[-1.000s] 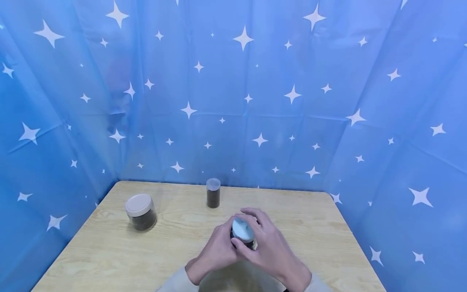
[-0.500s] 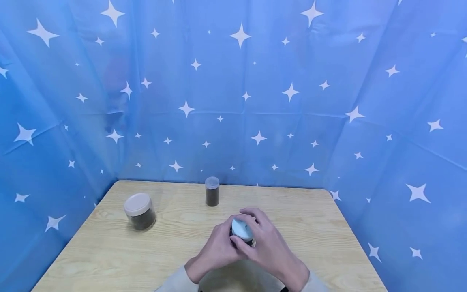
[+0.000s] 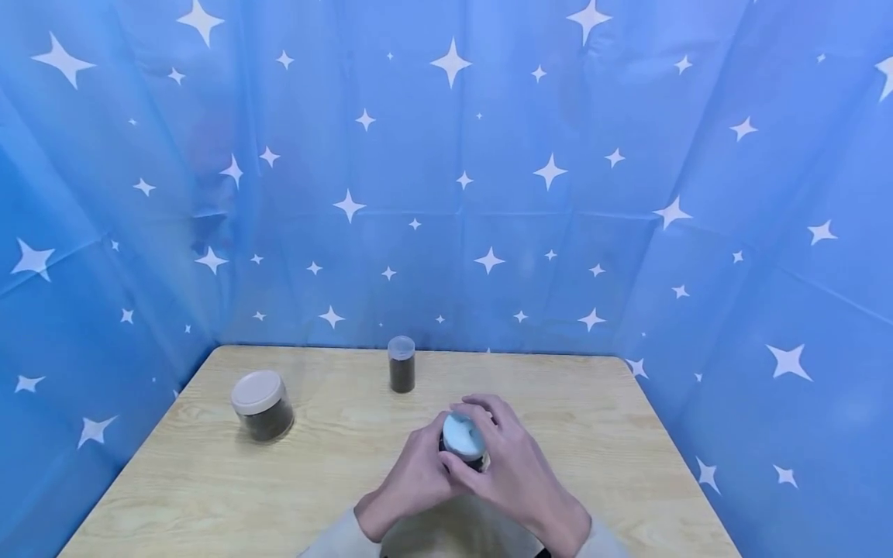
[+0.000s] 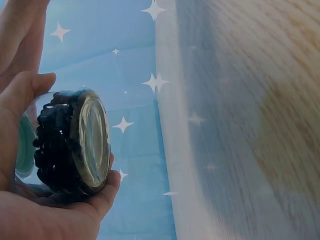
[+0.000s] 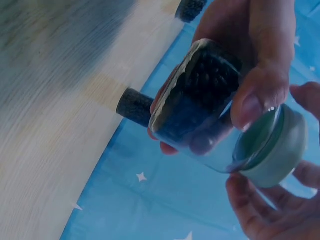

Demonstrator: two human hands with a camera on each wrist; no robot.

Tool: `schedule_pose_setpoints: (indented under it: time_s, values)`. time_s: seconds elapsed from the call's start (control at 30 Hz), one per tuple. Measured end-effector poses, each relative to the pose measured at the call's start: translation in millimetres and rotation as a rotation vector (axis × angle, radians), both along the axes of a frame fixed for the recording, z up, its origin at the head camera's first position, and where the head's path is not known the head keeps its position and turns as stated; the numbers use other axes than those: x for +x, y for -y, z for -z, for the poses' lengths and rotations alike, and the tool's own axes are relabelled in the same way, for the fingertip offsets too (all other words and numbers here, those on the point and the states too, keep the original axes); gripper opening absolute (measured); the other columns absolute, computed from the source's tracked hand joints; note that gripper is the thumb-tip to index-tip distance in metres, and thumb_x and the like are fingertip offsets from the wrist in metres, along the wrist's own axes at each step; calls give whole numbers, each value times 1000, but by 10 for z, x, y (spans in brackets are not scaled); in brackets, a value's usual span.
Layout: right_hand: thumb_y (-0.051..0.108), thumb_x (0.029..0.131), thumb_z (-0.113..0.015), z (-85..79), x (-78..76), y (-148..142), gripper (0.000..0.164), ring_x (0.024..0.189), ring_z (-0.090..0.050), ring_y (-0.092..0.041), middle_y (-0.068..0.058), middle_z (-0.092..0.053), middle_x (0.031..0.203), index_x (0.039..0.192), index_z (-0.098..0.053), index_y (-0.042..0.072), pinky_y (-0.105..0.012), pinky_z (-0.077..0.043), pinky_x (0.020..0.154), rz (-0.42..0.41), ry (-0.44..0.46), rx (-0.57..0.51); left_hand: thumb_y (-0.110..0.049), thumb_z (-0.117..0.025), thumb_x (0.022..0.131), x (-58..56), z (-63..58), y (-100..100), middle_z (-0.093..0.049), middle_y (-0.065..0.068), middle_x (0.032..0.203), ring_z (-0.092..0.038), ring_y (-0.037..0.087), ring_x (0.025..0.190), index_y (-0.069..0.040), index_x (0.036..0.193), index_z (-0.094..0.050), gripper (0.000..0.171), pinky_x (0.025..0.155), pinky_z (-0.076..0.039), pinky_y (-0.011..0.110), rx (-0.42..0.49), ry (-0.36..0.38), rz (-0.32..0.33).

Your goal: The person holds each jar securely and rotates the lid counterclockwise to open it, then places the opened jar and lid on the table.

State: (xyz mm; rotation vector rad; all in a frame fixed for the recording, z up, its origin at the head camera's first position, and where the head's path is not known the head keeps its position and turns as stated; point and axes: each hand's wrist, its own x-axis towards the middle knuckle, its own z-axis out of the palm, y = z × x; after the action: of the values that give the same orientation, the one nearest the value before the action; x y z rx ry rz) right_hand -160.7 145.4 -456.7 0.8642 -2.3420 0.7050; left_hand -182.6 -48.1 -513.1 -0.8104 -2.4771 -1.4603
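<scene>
My left hand wraps its fingers and thumb around a clear jar, which is partly filled with black beans. On the jar's mouth sits a pale blue-green lid. My right hand holds that lid, thumb on the near side and fingers around the far side. In the left wrist view the jar's glass bottom faces the camera and stands clear of the tabletop. The right wrist view has the jar tilted, its beans gathered toward the bottom end.
A wider jar with a white lid and dark contents stands on the wooden table at the left. Near the back edge is a slim clear-lidded container with dark contents. A blue star-patterned curtain hangs around the table.
The head view has shifted slightly, so the table and standing containers appear a little farther left. Both hands keep nearly the same hold on the jar and its lid.
</scene>
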Motion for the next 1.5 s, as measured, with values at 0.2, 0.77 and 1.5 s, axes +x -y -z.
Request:
schedule_pose_setpoints:
  time_s: [0.2,0.77,1.5]
  values:
    - [36,97,-98,28,18,19,52,117,-78,-23,-11,-74,143,140,-76,17,-35,-70,89,35,8,-21,-18,-99,85,17,-4,-22,-82,2,119,-78,9,106,-12,138,-68,61,91,-65,28,0,22,-23]
    - [29,95,-99,-5,-14,-11,48,119,-77,-23,-9,-75,138,137,-78,16,-36,-70,90,4,8,-31,-29,-99,92,-8,-34,-21,-80,1,128,-79,8,112,-15,146,-65,65,93,-65,27,11,115,27]
    - [31,102,-91,-33,-87,-138,57,138,-74,-26,-4,-68,157,153,-70,17,-44,-69,106,-207,38,-14,-22,-100,88,28,-39,2,-81,-4,125,-77,6,109,-18,151,-63,74,95,-65,29,40,74,49]
